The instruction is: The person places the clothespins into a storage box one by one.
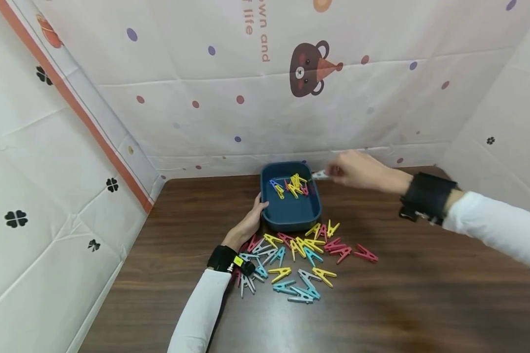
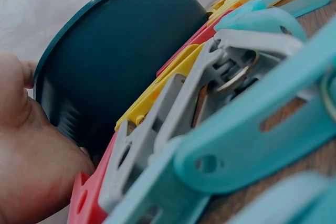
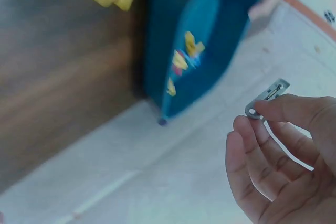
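Observation:
A dark blue plastic bin (image 1: 291, 215) stands at the back of the table, with several yellow, red and blue clothespins (image 1: 295, 186) inside. My left hand (image 1: 248, 223) grips the bin's left side, its thumb at the rim. Up close, the left wrist view shows that hand (image 2: 37, 150) against the bin's outer wall (image 2: 126, 40). Just beyond the bin's right rim, my right hand (image 1: 357, 169) is raised, blurred in the head view. Between thumb and fingertips, the right hand (image 3: 283, 150) pinches a grey clothespin (image 3: 268, 98).
Loose yellow, red, turquoise and grey clothespins (image 1: 309, 255) lie heaped in front of the bin, some beside my left wrist. Bare dark wood tabletop (image 1: 406, 294) extends to the right. A white printed cloth (image 1: 265, 117) hangs behind the table.

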A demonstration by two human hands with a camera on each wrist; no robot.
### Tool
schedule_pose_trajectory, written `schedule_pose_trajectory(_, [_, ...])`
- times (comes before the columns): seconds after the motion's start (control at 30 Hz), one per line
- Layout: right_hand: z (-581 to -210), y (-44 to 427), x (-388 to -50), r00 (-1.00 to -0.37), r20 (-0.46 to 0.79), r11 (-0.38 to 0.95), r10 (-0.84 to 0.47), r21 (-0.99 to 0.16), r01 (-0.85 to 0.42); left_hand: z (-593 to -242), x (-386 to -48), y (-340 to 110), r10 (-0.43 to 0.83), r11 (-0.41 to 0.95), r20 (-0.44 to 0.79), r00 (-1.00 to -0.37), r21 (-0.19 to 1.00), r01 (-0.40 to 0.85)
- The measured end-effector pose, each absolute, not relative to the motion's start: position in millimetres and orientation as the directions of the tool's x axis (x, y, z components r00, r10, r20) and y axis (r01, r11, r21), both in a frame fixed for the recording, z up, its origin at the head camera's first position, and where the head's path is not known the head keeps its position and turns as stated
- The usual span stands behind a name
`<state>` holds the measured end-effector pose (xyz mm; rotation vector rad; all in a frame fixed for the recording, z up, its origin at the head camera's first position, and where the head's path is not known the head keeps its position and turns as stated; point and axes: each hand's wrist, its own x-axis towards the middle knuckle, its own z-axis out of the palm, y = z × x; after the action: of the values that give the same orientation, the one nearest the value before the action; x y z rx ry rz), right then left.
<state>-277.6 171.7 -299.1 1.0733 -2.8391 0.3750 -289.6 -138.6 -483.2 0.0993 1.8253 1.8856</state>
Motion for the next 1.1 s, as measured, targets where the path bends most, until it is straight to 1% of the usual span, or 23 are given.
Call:
schedule_pose_trajectory(0.1, [-294, 151, -307, -0.757, 0.188, 0.721, -0.626, -0.231, -0.653, -484, -288, -137, 0.412, 0.033, -0.295, -0.862, 0.950, -0.309])
schedule_pose_trajectory(0.23, [-295, 124, -344, -0.805, 0.176, 0.754, -0.567, -0.284, -0.593, -486, -288, -133, 0.417, 0.035, -0.294, -0.860, 0.951, -0.308])
schedule_pose_trajectory(0.4, [-314, 97, -378, -0.884, 0.056, 0.833, -0.465, -0.312, -0.458, -486, -289, -128, 0.432, 0.054, -0.300, -0.851, 0.950, -0.307])
schedule_pose_trajectory(0.47, [-328, 89, -388, -0.906, -0.005, 0.849, -0.422, -0.351, -0.394, -485, -290, -128, 0.438, 0.057, -0.296, -0.849, 0.952, -0.302])
schedule_pose_trajectory(0.63, [-363, 76, -403, -0.934, -0.158, 0.881, -0.320, -0.413, -0.232, -484, -291, -130, 0.421, 0.046, -0.284, -0.861, 0.955, -0.293])
schedule_pose_trajectory(0.73, [-381, 71, -408, -0.943, -0.210, 0.909, -0.256, -0.383, -0.162, -484, -292, -132, 0.417, 0.055, -0.291, -0.861, 0.954, -0.296])
schedule_pose_trajectory(0.87, [-396, 65, -411, -0.954, -0.220, 0.932, -0.202, -0.342, -0.119, -484, -291, -135, 0.419, 0.066, -0.298, -0.858, 0.952, -0.299])
schedule_pose_trajectory(1.1, [-411, 54, -414, -0.950, -0.253, 0.937, -0.183, -0.338, -0.091, -483, -291, -141, 0.405, 0.047, -0.295, -0.865, 0.952, -0.303])
